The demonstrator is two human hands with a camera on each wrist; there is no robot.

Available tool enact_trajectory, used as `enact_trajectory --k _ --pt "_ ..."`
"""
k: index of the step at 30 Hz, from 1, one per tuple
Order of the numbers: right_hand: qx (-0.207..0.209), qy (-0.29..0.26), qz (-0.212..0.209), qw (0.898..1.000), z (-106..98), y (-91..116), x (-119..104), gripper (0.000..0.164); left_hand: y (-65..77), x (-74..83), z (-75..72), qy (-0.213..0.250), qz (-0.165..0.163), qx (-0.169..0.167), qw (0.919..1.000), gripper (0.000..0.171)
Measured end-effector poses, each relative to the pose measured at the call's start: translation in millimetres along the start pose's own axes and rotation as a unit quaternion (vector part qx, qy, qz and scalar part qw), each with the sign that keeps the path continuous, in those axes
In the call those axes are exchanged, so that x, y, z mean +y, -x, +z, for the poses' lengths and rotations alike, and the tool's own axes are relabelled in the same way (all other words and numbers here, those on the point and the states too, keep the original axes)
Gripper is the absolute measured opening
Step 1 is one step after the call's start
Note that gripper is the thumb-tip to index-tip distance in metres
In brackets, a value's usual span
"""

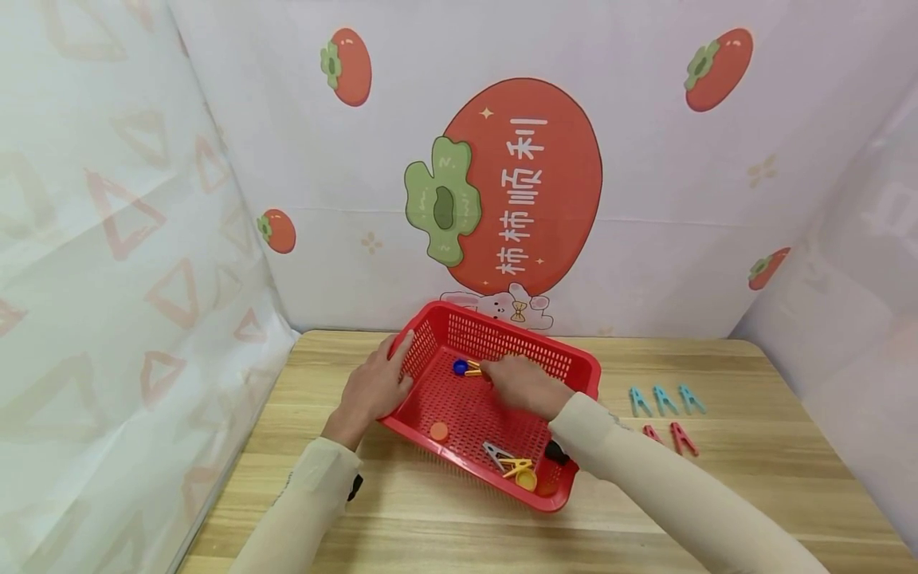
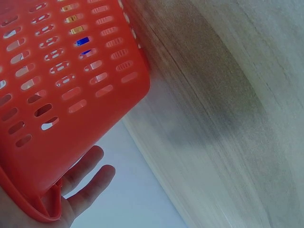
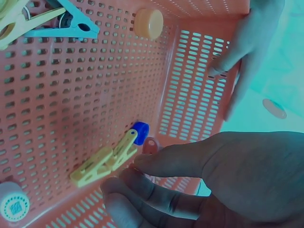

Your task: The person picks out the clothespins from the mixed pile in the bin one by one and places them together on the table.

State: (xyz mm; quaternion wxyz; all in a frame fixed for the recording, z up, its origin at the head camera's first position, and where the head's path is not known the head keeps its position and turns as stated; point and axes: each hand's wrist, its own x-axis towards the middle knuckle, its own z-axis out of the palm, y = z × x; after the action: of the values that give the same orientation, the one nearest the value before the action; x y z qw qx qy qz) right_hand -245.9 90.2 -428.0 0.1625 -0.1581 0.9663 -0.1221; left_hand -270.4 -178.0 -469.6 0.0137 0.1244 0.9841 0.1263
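Observation:
A red plastic basket [image 1: 459, 399] stands tilted on the table. My left hand [image 1: 376, 383] grips its left rim, thumb inside and fingers outside. My right hand [image 1: 527, 385] reaches down into the basket near its far wall. Between its thumb and fingertips it pinches a red clothespin [image 3: 151, 145], mostly hidden by the thumb. Close beside the fingertips lie a yellow clothespin [image 3: 102, 164] and a blue bottle cap [image 3: 140, 133]. An orange cap [image 1: 439, 432] sits near the front wall. Toward the front right corner are a grey clothespin [image 1: 496, 454], another yellow clothespin [image 1: 516, 465] and a yellow cap [image 1: 527, 479].
On the wooden table [image 1: 301, 486], right of the basket, three blue clothespins [image 1: 663, 400] form a row, with red clothespins [image 1: 684, 438] in front of them. A white cap [image 3: 14, 206] lies inside the basket. A printed cloth [image 1: 323, 279] hangs behind the table.

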Motion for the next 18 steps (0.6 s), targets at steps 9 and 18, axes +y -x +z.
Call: enact_trajectory --k 9,18 --pt "-0.005 0.009 0.005 1.0 -7.7 11.8 14.7 0.061 -0.1 0.1 1.0 0.001 -0.002 -0.001 1.0 0.084" --pt "0.007 0.007 0.006 1.0 -18.7 23.5 25.6 0.069 -0.2 0.8 0.4 0.005 -0.004 -0.002 1.0 0.084"
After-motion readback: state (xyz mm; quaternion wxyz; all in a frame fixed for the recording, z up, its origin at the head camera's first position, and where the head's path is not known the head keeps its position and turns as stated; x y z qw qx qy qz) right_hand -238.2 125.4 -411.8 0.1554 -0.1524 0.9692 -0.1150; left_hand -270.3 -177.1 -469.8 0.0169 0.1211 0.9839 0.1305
